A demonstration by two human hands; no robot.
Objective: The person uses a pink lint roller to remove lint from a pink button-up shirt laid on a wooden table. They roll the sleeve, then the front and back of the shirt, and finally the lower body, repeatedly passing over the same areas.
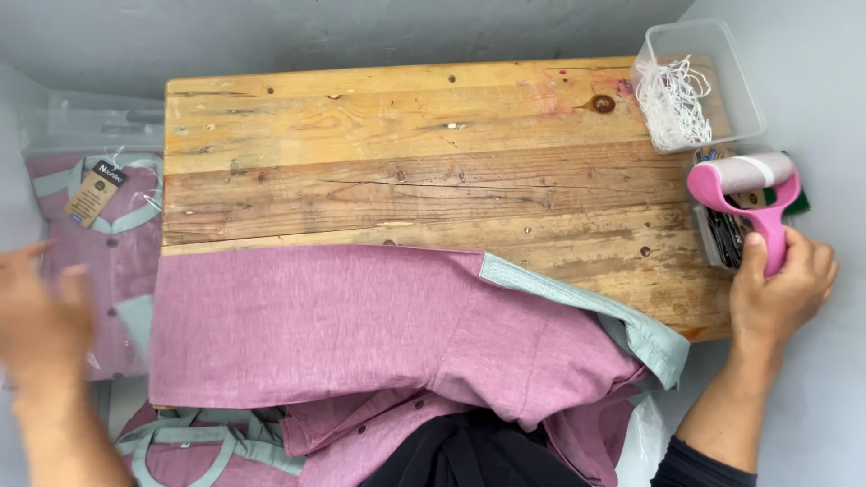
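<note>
A pink shirt (pixel 361 325) with grey-green trim lies spread over the near half of a wooden table (pixel 406 153), its cuff hanging toward the right edge. My right hand (pixel 780 289) is shut on the handle of a pink lint roller (pixel 744 185), held at the table's right edge above a small container. My left hand (pixel 41 307) is blurred at the far left, off the table, fingers apart and holding nothing, over a bagged shirt.
A clear plastic tub (pixel 699 86) with white string tags sits at the table's far right corner. A small container (pixel 722 234) of dark clips is below the roller. A bagged pink shirt (pixel 104 252) lies left of the table; more pink garments (pixel 207 446) lie at the bottom.
</note>
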